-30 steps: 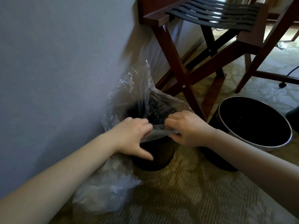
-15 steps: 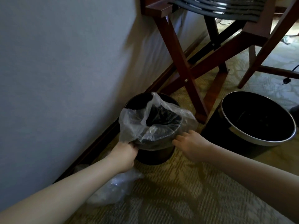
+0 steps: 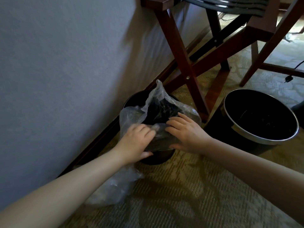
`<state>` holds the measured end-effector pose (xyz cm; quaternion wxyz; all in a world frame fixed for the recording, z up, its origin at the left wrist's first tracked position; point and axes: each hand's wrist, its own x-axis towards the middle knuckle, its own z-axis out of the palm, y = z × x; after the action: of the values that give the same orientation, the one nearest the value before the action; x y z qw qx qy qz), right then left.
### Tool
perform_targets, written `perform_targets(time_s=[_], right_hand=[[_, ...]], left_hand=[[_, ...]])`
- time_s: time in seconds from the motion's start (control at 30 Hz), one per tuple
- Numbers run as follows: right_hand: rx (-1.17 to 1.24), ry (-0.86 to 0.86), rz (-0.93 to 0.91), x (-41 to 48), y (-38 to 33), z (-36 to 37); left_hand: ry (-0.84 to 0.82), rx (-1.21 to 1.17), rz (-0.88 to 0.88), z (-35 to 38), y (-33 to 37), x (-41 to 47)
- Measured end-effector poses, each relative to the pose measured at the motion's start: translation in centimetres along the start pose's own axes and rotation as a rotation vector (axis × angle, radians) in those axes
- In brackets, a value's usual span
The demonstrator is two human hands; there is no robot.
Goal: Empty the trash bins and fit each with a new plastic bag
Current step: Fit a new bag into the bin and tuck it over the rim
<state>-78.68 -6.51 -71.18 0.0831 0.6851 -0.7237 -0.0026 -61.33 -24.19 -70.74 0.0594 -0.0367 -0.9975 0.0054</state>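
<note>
Pale grey wall (image 3: 65, 63), dark baseboard (image 3: 92, 146), patterned beige carpet (image 3: 181, 195), reddish wooden folding rack (image 3: 176, 51), black straps (image 3: 230, 5)

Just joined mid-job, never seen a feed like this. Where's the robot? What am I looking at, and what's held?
No robot: a person works bare-handed, and the one picture comes from a camera on their head, looking down. The left hand grips a clear bag at the near rim of a small bin by the wall; the right hand lies on the bag, fingers straight. The bag's far edge stands up loose. A bigger bin, no bag showing, stands to the right. On the carpet under the left arm lies crumpled plastic. A wooden stand rises behind.
</note>
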Motion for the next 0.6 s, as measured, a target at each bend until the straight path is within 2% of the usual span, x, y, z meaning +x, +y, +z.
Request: perform_targets(time_s=[0.1,0.23,0.33,0.47,0.6], right_hand=[[-0.011,-0.025,0.047,0.5,0.8,0.3],[-0.010,0.031,0.046,0.5,2.1,0.4],[0.084,0.021,0.031,0.1,2.4,-0.1],[0.382,0.125,0.155,0.7,1.0,-2.2],[0.501,0.265,0.270,4.4,-1.5,-3.4]], left_hand=[[-0.072,0.037,-0.059,0.0,-1.8,0.0],[-0.024,0.005,0.004,-0.4,-3.5,0.0],[0.043,-0.047,0.000,-0.3,-3.5,-0.7],[0.327,-0.104,-0.075,-1.6,-2.5,0.1],[0.541,-0.131,-0.194,-2.8,-2.5,1.9]])
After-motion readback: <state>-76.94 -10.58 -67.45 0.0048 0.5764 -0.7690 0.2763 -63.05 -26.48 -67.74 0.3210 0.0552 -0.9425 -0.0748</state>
